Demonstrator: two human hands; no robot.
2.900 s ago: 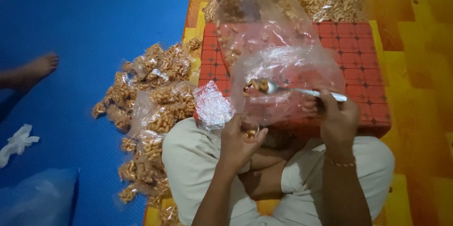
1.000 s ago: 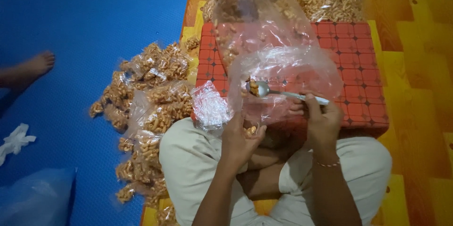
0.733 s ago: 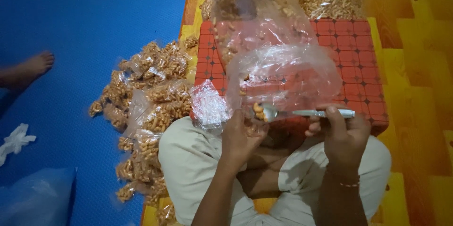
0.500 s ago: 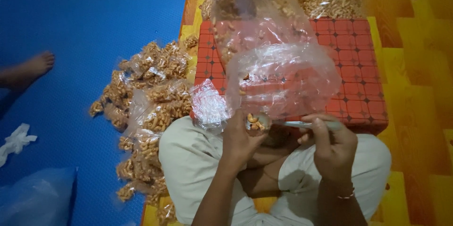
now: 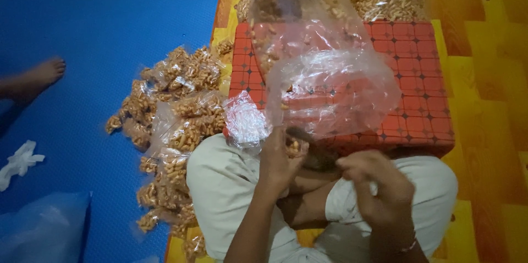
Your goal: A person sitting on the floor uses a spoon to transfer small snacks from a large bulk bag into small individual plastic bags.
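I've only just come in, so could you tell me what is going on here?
A person sits cross-legged on the floor behind a red patterned box. The left hand holds a small clear bag with a few snack pieces in it; the right hand is blurred beside it. A large open plastic bag lies on the box, and filled snack packets are piled to the left.
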